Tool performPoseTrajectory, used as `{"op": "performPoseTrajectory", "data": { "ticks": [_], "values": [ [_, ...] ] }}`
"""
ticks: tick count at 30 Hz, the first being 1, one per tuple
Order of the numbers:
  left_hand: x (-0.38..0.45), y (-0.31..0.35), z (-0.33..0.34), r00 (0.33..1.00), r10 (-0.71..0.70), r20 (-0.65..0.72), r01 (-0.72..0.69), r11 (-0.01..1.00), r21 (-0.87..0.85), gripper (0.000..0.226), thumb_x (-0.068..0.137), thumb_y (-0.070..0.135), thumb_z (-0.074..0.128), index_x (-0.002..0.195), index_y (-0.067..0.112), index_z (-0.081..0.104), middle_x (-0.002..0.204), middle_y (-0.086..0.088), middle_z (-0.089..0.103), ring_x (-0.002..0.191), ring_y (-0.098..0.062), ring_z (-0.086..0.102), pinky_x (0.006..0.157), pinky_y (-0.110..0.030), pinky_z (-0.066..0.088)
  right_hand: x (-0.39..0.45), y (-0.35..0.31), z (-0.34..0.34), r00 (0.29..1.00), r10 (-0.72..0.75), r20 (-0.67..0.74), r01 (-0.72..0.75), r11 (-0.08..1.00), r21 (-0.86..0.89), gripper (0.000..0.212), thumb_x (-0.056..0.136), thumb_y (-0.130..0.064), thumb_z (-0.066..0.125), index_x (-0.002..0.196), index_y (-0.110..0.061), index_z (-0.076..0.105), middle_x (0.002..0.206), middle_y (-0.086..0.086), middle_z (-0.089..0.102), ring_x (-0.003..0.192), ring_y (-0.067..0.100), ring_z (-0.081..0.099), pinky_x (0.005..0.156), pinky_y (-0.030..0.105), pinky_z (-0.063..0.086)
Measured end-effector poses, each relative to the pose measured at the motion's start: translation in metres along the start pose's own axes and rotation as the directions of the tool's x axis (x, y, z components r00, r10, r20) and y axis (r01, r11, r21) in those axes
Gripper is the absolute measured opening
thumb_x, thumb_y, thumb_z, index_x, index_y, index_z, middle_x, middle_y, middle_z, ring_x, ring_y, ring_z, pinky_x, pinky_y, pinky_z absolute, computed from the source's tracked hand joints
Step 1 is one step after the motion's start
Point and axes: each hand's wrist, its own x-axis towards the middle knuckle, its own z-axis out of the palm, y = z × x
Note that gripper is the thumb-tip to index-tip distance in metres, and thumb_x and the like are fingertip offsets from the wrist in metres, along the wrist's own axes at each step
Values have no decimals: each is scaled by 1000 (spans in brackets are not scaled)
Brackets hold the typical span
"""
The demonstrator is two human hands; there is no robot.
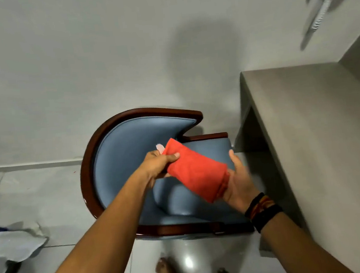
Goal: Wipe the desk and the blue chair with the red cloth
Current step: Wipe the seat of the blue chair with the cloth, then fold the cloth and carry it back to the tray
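Feet (165, 269), bare, at the bottom edge of the frame on glossy grey floor tiles (48, 193), one near the centre, another partly visible further right. White crumpled sheet or paper (15, 242) at lower left, lying on the tiles. Two bare forearms reaching up from the bottom corners toward the middle of the frame. Dark braided wristbands (262, 210) with orange and yellow threads around the right wrist.

Left hand (157, 162) just left of centre, closed on the upper left end of the red cloth (196, 170), thumb pressed on top of the fabric. Right hand (237, 179) right of centre, open and palm up, cupping the lower right end of the folded cloth, thumb raised clear at its side. Small white tag (160, 147) poking out at the cloth's upper left corner. Cloth held in the air above the seat, not touching it.

Blue chair (119, 155) directly below the hands in the centre of the frame, padded in blue, with a curved dark wooden frame wrapping its left side and top. Seat cushion facing right, toward the desk.

Grey desk (305, 124) at the right side of the frame, its near corner close to the chair but apart from it. Plain light wall across the upper half, with a shadow above the chair. Blurred pale object (324, 1) at the upper right corner, too smeared to identify.
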Motion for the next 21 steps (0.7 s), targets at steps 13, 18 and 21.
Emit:
{"op": "performPoseTrajectory", "data": {
  "ticks": [13,18,21],
  "values": [
    [-119,43,144,967,249,45,-244,966,-89,27,87,-1,76,111,3,66,105,-17,71,80,-20,69,49,-30,61,-168,-76,-71,724,-593,-351,396,775,-493,32,89,3,72,119,-5,67,99,11,71,70,13,67,45,19,53],
    [-185,18,230,945,270,182,-256,962,-98,26,87,2,77,107,5,61,110,-17,67,81,-22,68,70,-43,65,-269,-73,-135,621,-658,-427,410,736,-538,31,87,-2,75,118,-3,71,101,13,74,70,14,70,54,25,61],
    [-224,2,286,930,257,264,-248,966,-67,23,89,1,76,104,5,59,106,-18,69,77,-23,68,54,-39,65,-330,-65,-181,567,-666,-484,405,737,-540,26,87,-1,73,113,-5,72,99,13,74,74,19,71,74,37,64]
  ]
}}
